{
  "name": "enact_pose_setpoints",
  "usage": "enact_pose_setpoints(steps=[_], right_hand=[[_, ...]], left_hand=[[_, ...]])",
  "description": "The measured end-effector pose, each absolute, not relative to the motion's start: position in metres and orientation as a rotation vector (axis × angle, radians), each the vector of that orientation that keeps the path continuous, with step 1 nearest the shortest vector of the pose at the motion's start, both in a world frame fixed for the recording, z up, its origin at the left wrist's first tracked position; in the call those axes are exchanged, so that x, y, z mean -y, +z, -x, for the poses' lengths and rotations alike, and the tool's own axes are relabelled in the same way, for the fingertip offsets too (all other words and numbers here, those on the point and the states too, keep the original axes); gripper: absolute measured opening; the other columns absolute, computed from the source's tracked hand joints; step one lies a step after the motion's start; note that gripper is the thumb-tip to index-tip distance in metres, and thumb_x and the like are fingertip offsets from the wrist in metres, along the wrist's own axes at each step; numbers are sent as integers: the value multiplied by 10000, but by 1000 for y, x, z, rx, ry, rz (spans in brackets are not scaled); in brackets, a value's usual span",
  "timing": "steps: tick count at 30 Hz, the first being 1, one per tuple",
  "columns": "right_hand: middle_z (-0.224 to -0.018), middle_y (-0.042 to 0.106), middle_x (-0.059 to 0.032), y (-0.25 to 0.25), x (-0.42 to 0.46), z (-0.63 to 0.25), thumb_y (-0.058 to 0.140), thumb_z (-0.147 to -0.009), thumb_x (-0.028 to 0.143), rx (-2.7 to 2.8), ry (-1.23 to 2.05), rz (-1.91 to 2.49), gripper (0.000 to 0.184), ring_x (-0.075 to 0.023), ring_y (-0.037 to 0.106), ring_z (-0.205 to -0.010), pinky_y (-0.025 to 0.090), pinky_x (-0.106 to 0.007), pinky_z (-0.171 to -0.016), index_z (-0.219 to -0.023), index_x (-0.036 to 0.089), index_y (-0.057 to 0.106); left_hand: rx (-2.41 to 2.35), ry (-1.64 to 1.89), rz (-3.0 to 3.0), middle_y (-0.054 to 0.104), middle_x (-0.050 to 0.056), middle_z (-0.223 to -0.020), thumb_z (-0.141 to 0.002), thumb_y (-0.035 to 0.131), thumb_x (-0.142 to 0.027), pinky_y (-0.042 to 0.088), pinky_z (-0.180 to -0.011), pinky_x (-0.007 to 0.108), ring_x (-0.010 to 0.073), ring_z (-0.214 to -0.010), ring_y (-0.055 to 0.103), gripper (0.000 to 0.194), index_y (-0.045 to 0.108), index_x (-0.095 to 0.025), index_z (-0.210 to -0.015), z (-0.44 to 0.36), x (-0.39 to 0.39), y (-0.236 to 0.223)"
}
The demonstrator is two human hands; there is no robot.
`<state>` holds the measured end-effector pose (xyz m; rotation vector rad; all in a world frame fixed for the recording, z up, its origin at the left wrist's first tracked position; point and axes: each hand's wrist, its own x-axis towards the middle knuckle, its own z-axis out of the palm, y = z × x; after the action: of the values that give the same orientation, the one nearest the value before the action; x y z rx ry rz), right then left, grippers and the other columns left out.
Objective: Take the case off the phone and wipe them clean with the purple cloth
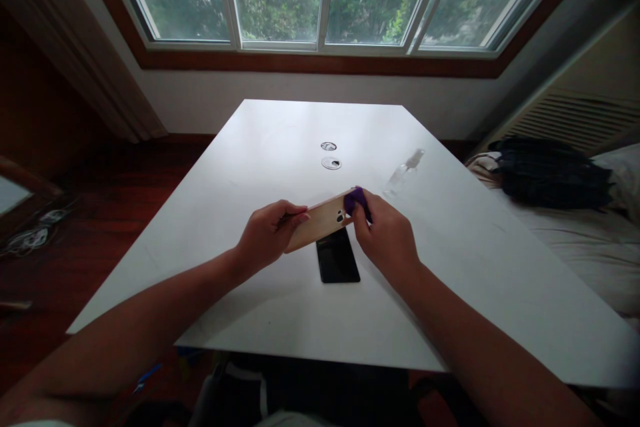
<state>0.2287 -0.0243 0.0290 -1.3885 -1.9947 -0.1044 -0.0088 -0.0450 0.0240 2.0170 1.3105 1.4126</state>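
Head camera shows me the tan phone case (320,225) raised at a slant over the white table (240,167), its upper end toward my right. To work the purple cloth (355,200) well there, I'd press lightly, brace the opposite end with a steady pinch, and ease around the camera cutouts (341,216), where fabric could snag; a thin shell would probably flex under a hard push. My left hand (265,233) pinches the case's lower end between thumb and bent fingers. My right hand (390,230) has thumb and fingers closed on the cloth, bunched against the upper end beside the cutouts; its far fingertips are hidden, so I can't tell whether they touch the case directly. Below, the dark phone-like slab (339,260) lies flat, partly covered by the case from this angle.
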Motion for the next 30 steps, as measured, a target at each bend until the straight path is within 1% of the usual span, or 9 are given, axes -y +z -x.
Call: enact_pose_setpoints(steps=[3,5,7,9,11,13,21,27,30], right_hand=[[-1194,722,-127,29,25,-230,438,-998,273,1957,-135,1347,394,-279,687,-1010,506,-370,-871,-1339,148,593],[-1196,726,-119,30,26,-229,447,-995,279,1932,-145,1363,385,-273,693,-1000,502,-356,-854,-1325,155,604],[-1074,761,-102,31,26,-226,449,-996,304,1932,-138,1455,351,-262,706,-884,482,-334,-742,-1258,176,643],[-902,768,-87,32,26,-223,448,-997,345,1953,-121,1577,321,-246,686,-731,407,-318,-617,-1143,189,687],[-784,744,-79,32,25,-220,444,-997,380,1981,-95,1656,325,-231,644,-637,326,-313,-561,-1029,191,706],[-747,728,-77,31,25,-218,438,-997,393,1999,-53,1678,334,-224,623,-615,292,-311,-553,-963,193,704],[-680,682,-51,31,24,-221,451,-984,404,2001,100,1667,323,-200,585,-589,278,-297,-547,-857,211,676],[-647,659,-25,28,24,-224,485,-967,420,2008,258,1641,319,-182,568,-569,297,-289,-535,-800,222,671],[-675,672,-15,27,23,-225,503,-961,390,1918,326,1545,278,-175,590,-589,349,-281,-551,-877,220,705]], left_hand=[[-1277,1397,-2029,774,36,-868,-913,682,-321,513,-631,224,143,-726,700,135,735,-200,-938,9,47,26],[-1246,1399,-2066,774,37,-875,-918,678,-302,509,-631,217,136,-726,699,116,731,-199,-927,9,49,27],[-1208,1414,-2129,769,39,-864,-924,668,-280,504,-630,216,129,-713,692,100,726,-197,-930,9,51,28],[-1176,1436,-2178,763,42,-854,-933,655,-264,500,-630,220,128,-706,687,95,720,-196,-941,10,52,28],[-1167,1454,-2202,756,43,-839,-938,647,-261,495,-621,225,129,-701,685,93,714,-197,-943,11,52,27],[-1169,1455,-2232,750,40,-824,-938,647,-258,487,-610,229,131,-697,683,84,708,-200,-941,12,52,27],[-1129,1480,-2341,750,25,-831,-928,654,-200,483,-626,217,115,-711,685,70,705,-203,-976,12,50,25],[-1341,1572,-2114,756,30,-823,-923,668,-295,503,-638,235,134,-713,682,110,724,-201,-913,8,50,29],[-1419,1545,-1920,762,31,-851,-912,679,-343,503,-641,236,143,-736,683,151,716,-198,-894,6,48,30]])
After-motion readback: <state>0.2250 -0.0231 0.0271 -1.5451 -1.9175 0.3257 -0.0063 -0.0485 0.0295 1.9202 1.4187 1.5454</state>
